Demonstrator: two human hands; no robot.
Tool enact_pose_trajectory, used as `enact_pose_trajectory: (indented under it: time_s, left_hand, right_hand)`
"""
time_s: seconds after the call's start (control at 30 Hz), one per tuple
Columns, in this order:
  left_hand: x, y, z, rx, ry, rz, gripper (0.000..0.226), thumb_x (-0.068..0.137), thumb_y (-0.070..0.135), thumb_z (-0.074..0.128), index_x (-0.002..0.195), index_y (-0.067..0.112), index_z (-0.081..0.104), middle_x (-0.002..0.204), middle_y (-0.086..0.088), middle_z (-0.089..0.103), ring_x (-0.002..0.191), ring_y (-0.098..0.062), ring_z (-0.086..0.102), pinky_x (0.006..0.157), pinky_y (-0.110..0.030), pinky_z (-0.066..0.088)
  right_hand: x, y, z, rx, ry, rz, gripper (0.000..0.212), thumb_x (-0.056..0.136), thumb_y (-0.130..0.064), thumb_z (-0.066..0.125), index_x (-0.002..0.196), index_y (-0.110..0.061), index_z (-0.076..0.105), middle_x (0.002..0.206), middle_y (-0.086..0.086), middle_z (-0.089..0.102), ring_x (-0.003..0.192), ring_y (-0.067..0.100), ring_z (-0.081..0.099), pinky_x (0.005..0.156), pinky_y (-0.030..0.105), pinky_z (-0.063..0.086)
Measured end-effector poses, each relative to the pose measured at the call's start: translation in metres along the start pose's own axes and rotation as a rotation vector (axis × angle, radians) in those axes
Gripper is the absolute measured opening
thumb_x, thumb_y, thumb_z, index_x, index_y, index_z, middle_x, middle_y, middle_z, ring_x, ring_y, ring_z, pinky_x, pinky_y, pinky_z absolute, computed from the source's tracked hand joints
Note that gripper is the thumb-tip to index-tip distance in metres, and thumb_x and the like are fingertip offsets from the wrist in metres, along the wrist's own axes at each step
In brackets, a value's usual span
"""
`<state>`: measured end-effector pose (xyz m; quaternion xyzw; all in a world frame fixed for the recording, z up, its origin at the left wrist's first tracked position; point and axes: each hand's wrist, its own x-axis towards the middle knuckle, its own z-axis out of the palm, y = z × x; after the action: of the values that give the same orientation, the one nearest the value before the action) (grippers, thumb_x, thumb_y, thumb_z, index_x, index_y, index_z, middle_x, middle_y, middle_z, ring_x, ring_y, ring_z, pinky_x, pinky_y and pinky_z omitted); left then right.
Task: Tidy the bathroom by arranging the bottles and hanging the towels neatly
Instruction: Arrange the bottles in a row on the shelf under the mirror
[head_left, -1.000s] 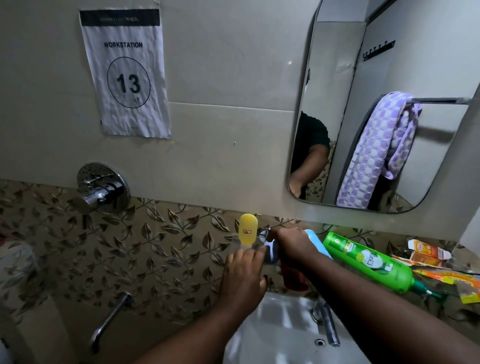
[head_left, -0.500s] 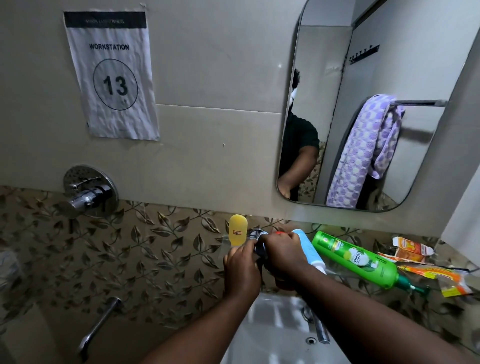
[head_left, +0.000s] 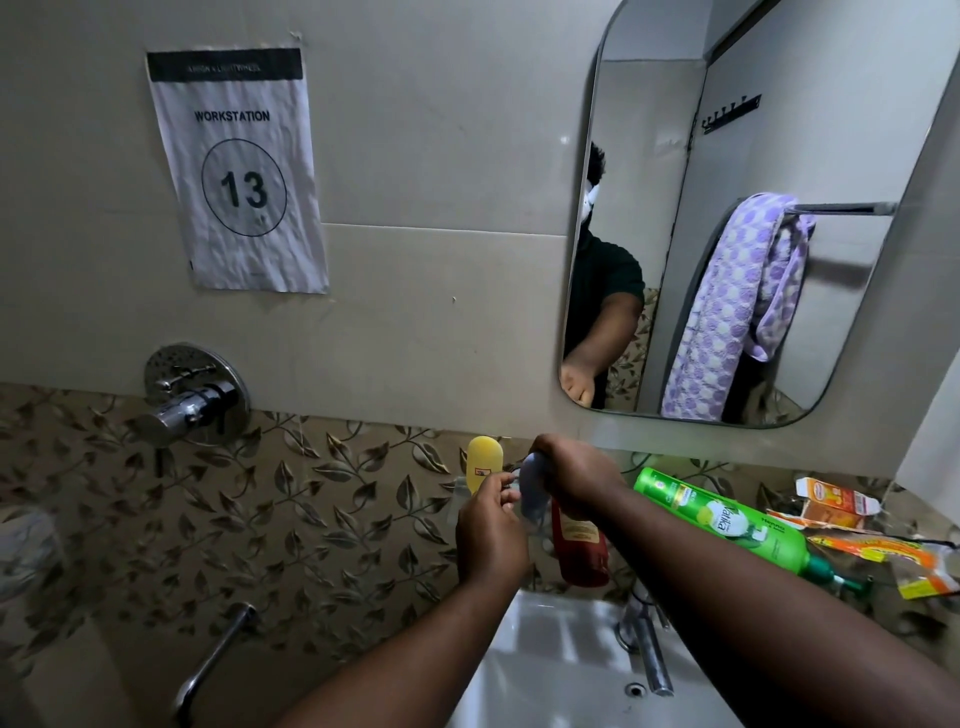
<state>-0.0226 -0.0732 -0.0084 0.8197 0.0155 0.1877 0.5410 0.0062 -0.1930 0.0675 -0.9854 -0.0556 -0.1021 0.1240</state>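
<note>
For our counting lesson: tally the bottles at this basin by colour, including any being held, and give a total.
yellow bottle: 1
pale blue bottle: 1
red bottle: 1
green bottle: 1
Total: 4

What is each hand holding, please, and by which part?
Right hand grips the blue-grey bottle by its top; what the left hand holds cannot be told.

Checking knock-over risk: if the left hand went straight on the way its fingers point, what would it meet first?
Probably the yellow bottle, standing upright just beyond the fingertips of the left hand; the grey-blue bottle gripped by the right hand sits close beside that line. Depth is unclear.
</note>
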Motion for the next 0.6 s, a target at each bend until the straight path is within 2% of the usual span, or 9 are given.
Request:
enact_pose_trajectory:
  time_s: [0.13,0.27,0.37,0.6]
  left_hand:
    - [0.002,-0.008,-0.005,0.045,-0.026,-0.036,0.04,0.095,-0.004,0.048,0.12,0.022,0.065,0.103,0.006,0.069,0.096,-0.012,0.065,0.08,-0.024,0.051]
    - [0.003,-0.014,-0.012,0.052,-0.02,-0.047,0.035,0.095,-0.002,0.051,0.112,0.024,0.066,0.101,0.007,0.07,0.094,-0.012,0.065,0.078,-0.023,0.048]
    - [0.002,-0.015,-0.015,0.06,-0.023,-0.056,0.029,0.096,0.001,0.053,0.105,0.024,0.066,0.1,0.007,0.07,0.093,-0.012,0.065,0.078,-0.025,0.051]
    - [-0.002,-0.016,-0.013,0.057,-0.071,-0.052,0.026,0.097,0.001,0.053,0.106,0.023,0.064,0.1,0.005,0.069,0.096,-0.012,0.064,0.085,-0.027,0.054]
  right_hand:
    - [0.008,0.0,0.002,0.01,-0.046,0.0,0.038,0.087,-0.012,0.061,0.123,-0.023,0.057,0.122,0.01,0.068,0.11,0.031,0.064,0.08,0.034,0.048]
    - [0.011,0.0,0.002,0.019,-0.07,0.001,0.044,0.086,-0.01,0.064,0.127,-0.021,0.055,0.124,0.012,0.067,0.112,0.03,0.064,0.085,0.035,0.049]
    - [0.01,0.001,0.005,0.039,-0.056,0.007,0.038,0.087,-0.007,0.059,0.122,-0.02,0.055,0.121,0.012,0.068,0.108,0.031,0.064,0.085,0.038,0.052]
    - [0.011,0.0,0.007,0.052,-0.062,0.03,0.039,0.086,-0.005,0.062,0.122,-0.017,0.054,0.122,0.013,0.066,0.109,0.03,0.062,0.086,0.039,0.053]
